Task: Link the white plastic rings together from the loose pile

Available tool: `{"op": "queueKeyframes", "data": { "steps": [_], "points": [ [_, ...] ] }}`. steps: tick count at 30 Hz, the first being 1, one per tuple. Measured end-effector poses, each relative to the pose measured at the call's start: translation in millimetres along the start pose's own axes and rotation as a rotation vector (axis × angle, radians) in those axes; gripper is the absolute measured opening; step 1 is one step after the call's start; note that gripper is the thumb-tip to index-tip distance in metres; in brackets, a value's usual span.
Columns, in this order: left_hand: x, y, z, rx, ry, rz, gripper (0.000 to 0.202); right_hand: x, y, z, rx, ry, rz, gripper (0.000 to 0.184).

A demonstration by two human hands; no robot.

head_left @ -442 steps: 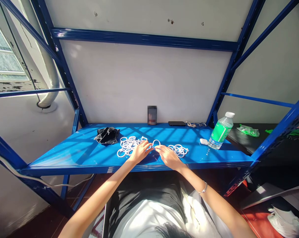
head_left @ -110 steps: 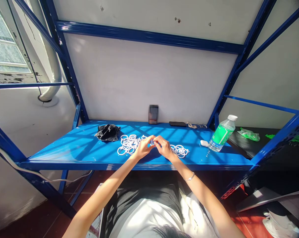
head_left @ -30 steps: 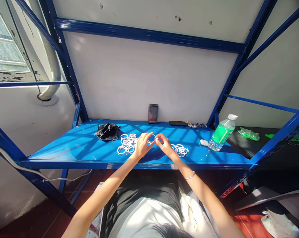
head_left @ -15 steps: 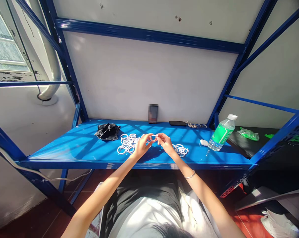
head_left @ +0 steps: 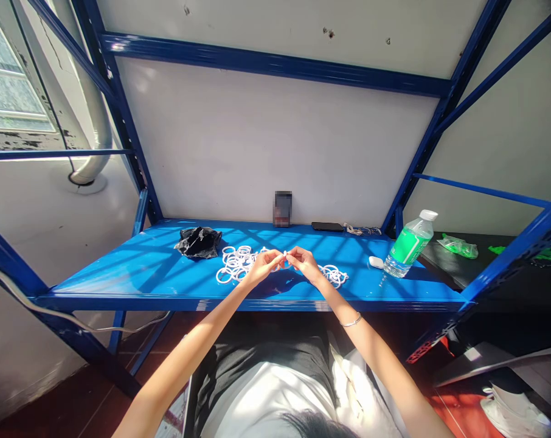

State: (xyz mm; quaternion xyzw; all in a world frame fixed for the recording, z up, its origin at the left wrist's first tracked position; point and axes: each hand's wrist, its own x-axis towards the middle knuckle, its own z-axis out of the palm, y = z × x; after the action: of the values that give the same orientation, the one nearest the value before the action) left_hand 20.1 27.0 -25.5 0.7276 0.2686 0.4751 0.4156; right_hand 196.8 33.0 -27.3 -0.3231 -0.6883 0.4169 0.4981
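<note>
A blue tabletop [head_left: 134,267] is stretching before the person. Over it, the left hand [head_left: 261,266] and right hand [head_left: 306,266] are pinching a mostly hidden white piece [head_left: 285,255]. White rings [head_left: 235,261] are lying heaped beside the left hand, a smaller heap [head_left: 334,277] beside the right. Farther back, a crumpled black bag [head_left: 199,243] is resting.

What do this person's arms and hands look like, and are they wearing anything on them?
The left hand and right hand are both ungloved, and no sleeve shows on either forearm. The right forearm bears a thin, silvery bracelet; none shows on the left. The fingers are too small here to tell whether they wear rings.
</note>
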Motion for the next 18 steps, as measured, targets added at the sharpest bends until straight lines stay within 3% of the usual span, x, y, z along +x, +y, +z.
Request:
{"op": "queueKeyframes", "data": {
  "steps": [4, 10, 18],
  "points": [
    [0.7, -1.2, -4.9, -0.211, -0.088, -0.104, 0.04, -1.7, -10.2, -2.2, 0.134, -0.05, 0.094, 0.036],
    [0.1, -4.1, -6.7, -0.328, -0.155, -0.133, 0.036, -4.0, -16.9, -7.5, 0.266, -0.193, 0.257, 0.03],
    [0.1, -4.2, -6.6, -0.361, -0.201, -0.13, 0.034, -3.4, -12.2, -11.3, 0.334, -0.266, 0.254, 0.026]
  ]
}}
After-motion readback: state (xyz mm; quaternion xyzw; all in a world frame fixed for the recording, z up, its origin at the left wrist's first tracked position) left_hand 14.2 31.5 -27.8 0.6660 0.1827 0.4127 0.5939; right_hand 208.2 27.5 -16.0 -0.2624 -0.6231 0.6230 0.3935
